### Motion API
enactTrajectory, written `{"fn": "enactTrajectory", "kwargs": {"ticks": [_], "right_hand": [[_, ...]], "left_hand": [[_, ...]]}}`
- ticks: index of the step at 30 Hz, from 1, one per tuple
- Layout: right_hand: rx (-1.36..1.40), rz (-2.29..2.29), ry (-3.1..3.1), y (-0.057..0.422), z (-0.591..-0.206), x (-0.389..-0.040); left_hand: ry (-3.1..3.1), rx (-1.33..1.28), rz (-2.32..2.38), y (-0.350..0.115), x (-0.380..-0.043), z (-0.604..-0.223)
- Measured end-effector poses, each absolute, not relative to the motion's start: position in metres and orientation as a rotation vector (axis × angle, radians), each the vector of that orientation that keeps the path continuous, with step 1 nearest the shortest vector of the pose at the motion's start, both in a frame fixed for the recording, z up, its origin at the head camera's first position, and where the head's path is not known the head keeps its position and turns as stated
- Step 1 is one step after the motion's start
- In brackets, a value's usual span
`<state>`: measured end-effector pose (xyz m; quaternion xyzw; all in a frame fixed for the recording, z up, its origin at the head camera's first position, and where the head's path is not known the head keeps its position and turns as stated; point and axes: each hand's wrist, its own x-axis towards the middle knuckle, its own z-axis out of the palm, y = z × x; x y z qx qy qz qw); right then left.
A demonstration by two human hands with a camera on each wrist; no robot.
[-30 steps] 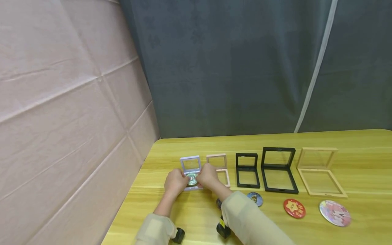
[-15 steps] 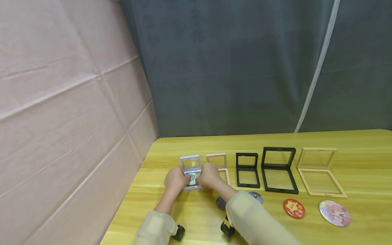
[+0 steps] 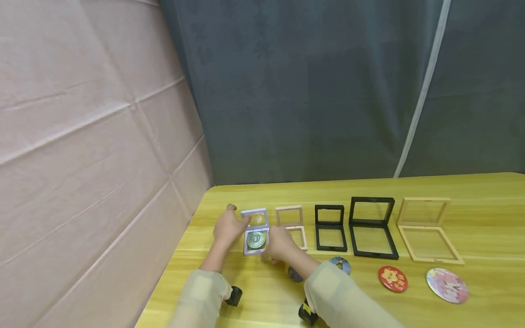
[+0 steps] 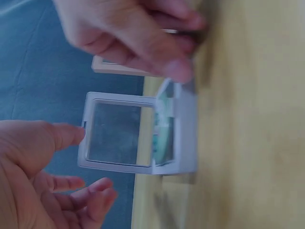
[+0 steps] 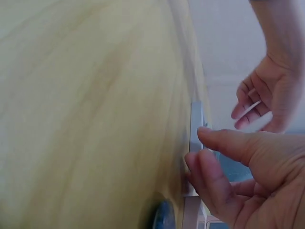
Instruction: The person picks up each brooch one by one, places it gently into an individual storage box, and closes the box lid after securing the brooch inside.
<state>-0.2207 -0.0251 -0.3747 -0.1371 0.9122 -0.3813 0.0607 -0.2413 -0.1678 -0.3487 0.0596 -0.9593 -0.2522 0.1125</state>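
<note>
A lavender hinged display frame (image 3: 246, 247) stands unfolded at the left of the row, its clear-film lid raised. On its lower half lies a round green badge (image 3: 256, 240), seen nearly edge-on in the left wrist view. My left hand (image 3: 227, 228) is beside the raised lid, fingers spread; in the left wrist view its thumb (image 4: 70, 135) is right at the outer edge of the lid (image 4: 120, 168). My right hand (image 3: 280, 246) pinches the right side of the lower half, its thumb on top in the right wrist view and its other fingers bent along the edge.
To the right stand a pink frame (image 3: 289, 208), a small black frame (image 3: 331, 248), a larger black frame (image 3: 376, 256) and a cream frame (image 3: 439, 261), all unfolded. In front lie a blue badge (image 3: 341, 264), a dark badge (image 3: 294, 274), a red star badge (image 3: 393, 279) and a pink badge (image 3: 448, 285).
My left hand has let go of the badge and moved up and left to the lid, its fingers opening. My right hand has shifted slightly down to the frame's side, uncovering the badge.
</note>
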Motion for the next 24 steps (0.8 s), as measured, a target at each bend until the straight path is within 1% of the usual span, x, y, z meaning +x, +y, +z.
{"fn": "enactTrajectory", "kwargs": {"ticks": [6, 16, 24], "right_hand": [[-0.432, -1.099, 2.81, -0.0256, -0.3758, -0.2199], [-0.398, -1.191, 2.823, -0.0277, -0.3794, -0.2199], [-0.41, -1.146, 2.824, -0.0274, -0.3809, -0.2196]], "left_hand": [[-2.83, 0.103, -0.956, -0.1661, -0.2476, -0.3429], [-2.804, 0.163, -1.082, -0.1676, -0.2465, -0.3407], [-2.826, 0.184, -1.124, -0.1692, -0.2425, -0.3401]]}}
